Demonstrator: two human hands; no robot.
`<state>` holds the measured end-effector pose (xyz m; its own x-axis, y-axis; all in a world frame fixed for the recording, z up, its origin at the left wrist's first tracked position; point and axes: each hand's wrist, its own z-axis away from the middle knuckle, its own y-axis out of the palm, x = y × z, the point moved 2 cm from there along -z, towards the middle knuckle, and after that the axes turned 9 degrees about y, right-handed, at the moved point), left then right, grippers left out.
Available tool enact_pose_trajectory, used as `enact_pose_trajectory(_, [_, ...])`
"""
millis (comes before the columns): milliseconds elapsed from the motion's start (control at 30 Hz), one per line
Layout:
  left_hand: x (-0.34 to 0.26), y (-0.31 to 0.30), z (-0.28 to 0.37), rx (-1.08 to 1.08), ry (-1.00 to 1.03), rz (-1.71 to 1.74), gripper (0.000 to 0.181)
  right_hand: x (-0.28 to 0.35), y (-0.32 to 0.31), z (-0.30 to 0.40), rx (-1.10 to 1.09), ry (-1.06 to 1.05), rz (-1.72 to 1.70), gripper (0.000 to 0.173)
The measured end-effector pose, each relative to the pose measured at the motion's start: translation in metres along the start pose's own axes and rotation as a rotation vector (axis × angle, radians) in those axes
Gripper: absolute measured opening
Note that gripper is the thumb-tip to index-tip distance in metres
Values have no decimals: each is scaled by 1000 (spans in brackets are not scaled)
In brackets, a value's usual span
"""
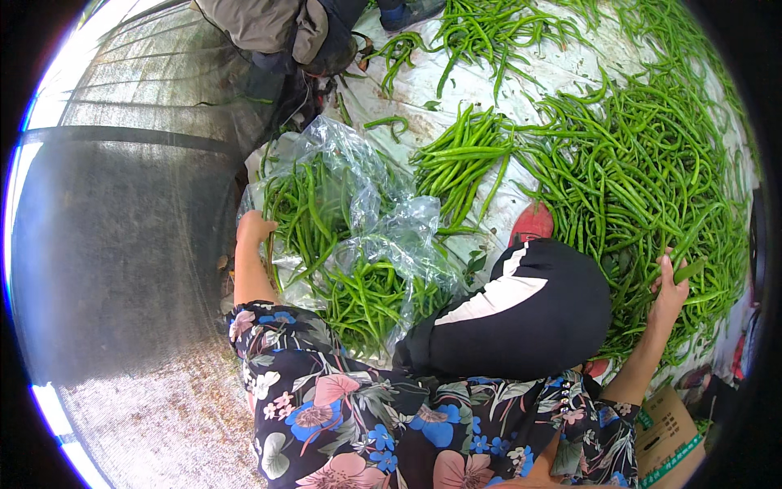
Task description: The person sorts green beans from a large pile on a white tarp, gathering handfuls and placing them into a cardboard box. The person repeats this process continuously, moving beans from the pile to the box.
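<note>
Long green chili peppers lie in a large heap on the right. At the heap's near right side my right hand grips a green pepper, and another long pepper rises past its fingertips. On the left, a clear plastic bag is spread over and around two piles of peppers. My left hand is at the bag's left edge, its fingers partly hidden against the peppers; whether it holds any is unclear. Between bag and heap lies a bundle of peppers, mostly lined up side by side.
A white sheet covers the ground, with more peppers at the back. Dark mesh netting hangs on the left. Another person's legs are at the top. My bent knee is in the middle; a cardboard box stands lower right.
</note>
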<state>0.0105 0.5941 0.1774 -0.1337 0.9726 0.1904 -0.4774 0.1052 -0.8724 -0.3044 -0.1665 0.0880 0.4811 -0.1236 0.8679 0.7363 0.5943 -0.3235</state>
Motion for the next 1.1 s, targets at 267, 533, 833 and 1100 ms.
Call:
enact_pose_trajectory(267, [-10,24,-56,82,-134,-140,49,2,7,23,-50,-4,48,35])
enact_pose_trajectory(533, [-58,45,-98,-64,136,-238,26,2,17,30,-44,13,40,34])
enact_pose_trajectory(833, [-166,-18,-55,-708,411,80,27,56,69,28,110,5,51,32])
enact_pose_trajectory(1100, [-479,64,102,445,1147,1031,36,56,191,-4,655,234,-264,22])
